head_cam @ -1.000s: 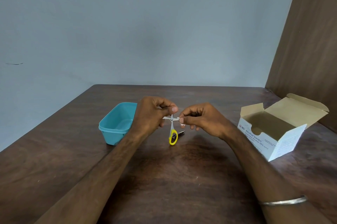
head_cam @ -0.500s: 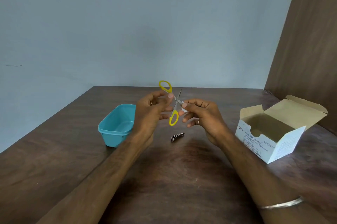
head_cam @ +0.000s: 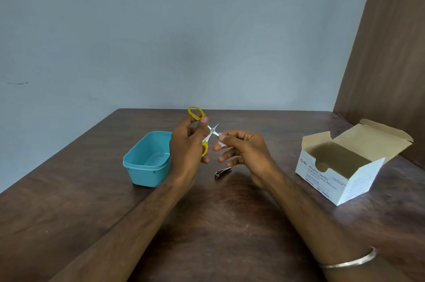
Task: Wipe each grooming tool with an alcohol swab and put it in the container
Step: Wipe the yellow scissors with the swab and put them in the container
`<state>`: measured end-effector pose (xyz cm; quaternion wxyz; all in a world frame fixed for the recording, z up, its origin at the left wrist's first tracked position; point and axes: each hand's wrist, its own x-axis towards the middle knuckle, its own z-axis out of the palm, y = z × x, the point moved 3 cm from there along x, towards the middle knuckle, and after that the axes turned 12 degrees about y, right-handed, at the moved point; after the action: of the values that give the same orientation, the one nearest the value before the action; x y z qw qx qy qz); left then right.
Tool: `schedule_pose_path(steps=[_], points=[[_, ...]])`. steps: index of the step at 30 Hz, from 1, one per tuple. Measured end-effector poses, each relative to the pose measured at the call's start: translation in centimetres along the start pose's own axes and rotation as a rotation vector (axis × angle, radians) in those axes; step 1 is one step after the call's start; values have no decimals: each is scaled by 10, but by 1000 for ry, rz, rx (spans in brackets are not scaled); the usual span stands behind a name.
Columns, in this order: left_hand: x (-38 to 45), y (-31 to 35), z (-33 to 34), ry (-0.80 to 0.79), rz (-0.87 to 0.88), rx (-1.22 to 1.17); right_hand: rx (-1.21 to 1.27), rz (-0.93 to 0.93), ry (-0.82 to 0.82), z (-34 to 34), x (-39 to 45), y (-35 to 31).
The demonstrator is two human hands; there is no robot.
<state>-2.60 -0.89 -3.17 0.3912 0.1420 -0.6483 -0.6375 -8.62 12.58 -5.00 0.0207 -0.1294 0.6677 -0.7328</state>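
The small scissors (head_cam: 208, 134) with yellow handle loops are held up above the middle of the table (head_cam: 69, 201), blades splayed open in an X. The left hand (head_cam: 187, 146) grips them by the handles, thumb pressed near the upper loop and fingers curled round the lower one. At about 3 o'clock from the pivot, the right hand (head_cam: 243, 150) pinches a small white alcohol swab (head_cam: 220, 141) between thumb and forefinger, right at the tip of the lower blade; its other fingers hang loosely spread.

Below the hands, at 6 o'clock, a metal nail clipper (head_cam: 222, 172) lies on the wood, not yet dealt with as far as I can judge. The teal container (head_cam: 147, 162) stands at 9 o'clock of the hands, partly behind the left wrist, and appears to have nothing in it.

The risk, as I see it, is the bare blade point beside the fingertips: a quick pull along the edge could nick the skin or tear the thin swab, and open blades could swing shut under a shifting grip.

At 3 o'clock sits an open cardboard box (head_cam: 340, 166), printed "BD", "Alcohol Swabs", "Isopropyl Alcohol 70% (v/v)" and "100 Units"; the smaller print is unreadable.
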Motion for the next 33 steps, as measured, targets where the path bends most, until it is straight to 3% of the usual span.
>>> schedule_pose_path(steps=[8,12,16,23,33], points=[[7,1,-4,49,64,60,-18,83,-70,-6,-1,-3],[12,3,-7,40,60,45,77,125,31,-21,9,-5],[8,8,-3,-42,119,104,124,23,152,-34,15,-13],[7,6,1,-199,251,287,-179,-174,-46,-29,10,-21],[11,2,1,-261,317,415,-418,-184,-183,-22,8,-14]])
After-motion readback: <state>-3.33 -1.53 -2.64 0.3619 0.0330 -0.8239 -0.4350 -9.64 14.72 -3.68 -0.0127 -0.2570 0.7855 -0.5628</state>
